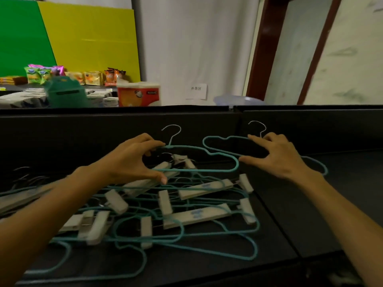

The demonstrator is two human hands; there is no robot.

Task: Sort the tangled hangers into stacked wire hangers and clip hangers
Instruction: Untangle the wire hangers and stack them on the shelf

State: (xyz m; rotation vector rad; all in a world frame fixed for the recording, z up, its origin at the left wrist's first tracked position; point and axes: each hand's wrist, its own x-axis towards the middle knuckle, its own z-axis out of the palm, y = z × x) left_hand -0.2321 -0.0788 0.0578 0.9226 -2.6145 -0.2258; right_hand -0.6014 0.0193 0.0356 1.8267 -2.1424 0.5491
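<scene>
Two hands reach over a black surface (310, 204) strewn with tangled hangers (165, 214). Left hand (132, 160) has its grip pinched on a teal wire hanger (207, 169), fingertips at the neck, thumb on the lower bar. Right hand (277, 156) rests with fingers spread on a second wire hanger (217, 139) lying just beside it, grasping nothing. White clip hangers (199, 216) lie knotted among teal wires nearer the person.
</scene>
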